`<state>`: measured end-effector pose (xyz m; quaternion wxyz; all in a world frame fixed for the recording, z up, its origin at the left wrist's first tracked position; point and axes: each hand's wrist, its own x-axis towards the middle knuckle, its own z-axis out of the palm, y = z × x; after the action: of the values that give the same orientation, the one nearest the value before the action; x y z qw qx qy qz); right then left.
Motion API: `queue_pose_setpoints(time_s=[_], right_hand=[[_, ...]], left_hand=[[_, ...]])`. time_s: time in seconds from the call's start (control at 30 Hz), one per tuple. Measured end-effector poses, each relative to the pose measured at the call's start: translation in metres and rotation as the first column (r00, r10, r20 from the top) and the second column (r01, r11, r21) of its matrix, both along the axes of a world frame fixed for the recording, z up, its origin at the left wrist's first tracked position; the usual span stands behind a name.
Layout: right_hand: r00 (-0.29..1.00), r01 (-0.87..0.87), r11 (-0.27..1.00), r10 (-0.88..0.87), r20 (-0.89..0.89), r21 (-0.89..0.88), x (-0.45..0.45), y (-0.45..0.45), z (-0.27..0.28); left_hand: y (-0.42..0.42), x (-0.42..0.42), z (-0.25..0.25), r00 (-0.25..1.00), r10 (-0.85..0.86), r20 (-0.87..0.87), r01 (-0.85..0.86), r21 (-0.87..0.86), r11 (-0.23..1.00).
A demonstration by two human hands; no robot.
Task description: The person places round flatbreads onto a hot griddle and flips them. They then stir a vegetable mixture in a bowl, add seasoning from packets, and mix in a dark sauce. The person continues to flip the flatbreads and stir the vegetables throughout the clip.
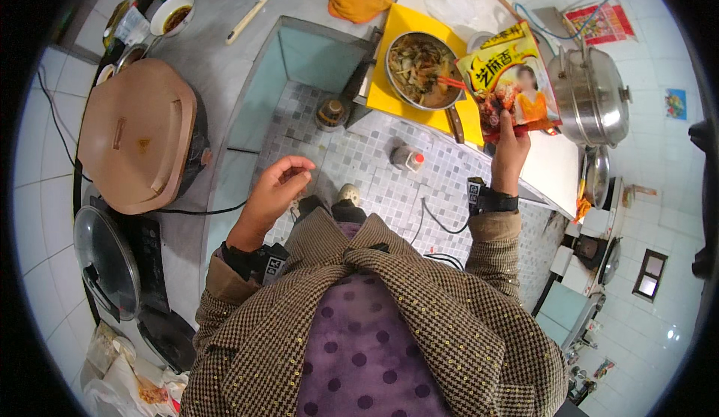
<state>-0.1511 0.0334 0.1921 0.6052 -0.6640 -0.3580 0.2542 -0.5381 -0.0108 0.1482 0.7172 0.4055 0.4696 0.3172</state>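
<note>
My right hand (512, 156) grips the lower edge of a yellow and red printed food packet (500, 94), thumb on its front. The packet is held up at the right of a metal pot (397, 92). Cooked food (418, 63) with shredded vegetables and some liquid is in the pot, and red chopsticks (451, 82) lean into it. Under the pot is a bright yellow board (385, 100). A brown riveted handle (455, 125) juts out beside the pot; what it belongs to is unclear. My left hand (272, 195) hangs loosely curled over the floor, holding nothing.
A large brown-lidded cooker (132, 136) and a glass lid (107, 262) occupy the left counter. Farther back are a bowl of dark sauce (173, 15) and an orange cloth (356, 2). A steamer pot (592, 100) stands right. Bottles (407, 158) and cables (444, 223) lie below.
</note>
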Motion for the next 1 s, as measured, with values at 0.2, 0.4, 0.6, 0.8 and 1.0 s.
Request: queue_pose_setpoints(time_s=[0.2,0.4,0.6,0.8,1.0], right_hand=[[0.99,-0.026,0.993,0.009,0.141,0.117,-0.017,0.008,-0.003],[0.882,0.011,0.982,0.081,0.465,-0.191,-0.024,0.018,-0.032],[0.983,-0.015,1.0,0.018,-0.185,0.018,-0.038,-0.007,-0.018],[0.582,-0.138,0.939,0.334,-0.742,0.315,-0.092,-0.008,-0.013],[0.251,-0.776,0.596,0.592,-0.766,0.206,-0.215,0.01,-0.015]], left_hand=[[0.003,-0.028,0.003,1.0,0.009,0.014,-0.01,0.025,1.0],[0.003,-0.049,0.001,0.999,0.017,0.037,-0.017,0.018,1.0],[0.004,-0.066,0.001,0.999,0.037,0.024,-0.037,-0.013,0.999],[0.007,-0.069,0.011,1.0,0.004,-0.007,-0.003,0.122,0.993],[0.021,-0.061,0.047,0.979,0.19,-0.071,-0.115,0.573,0.811]])
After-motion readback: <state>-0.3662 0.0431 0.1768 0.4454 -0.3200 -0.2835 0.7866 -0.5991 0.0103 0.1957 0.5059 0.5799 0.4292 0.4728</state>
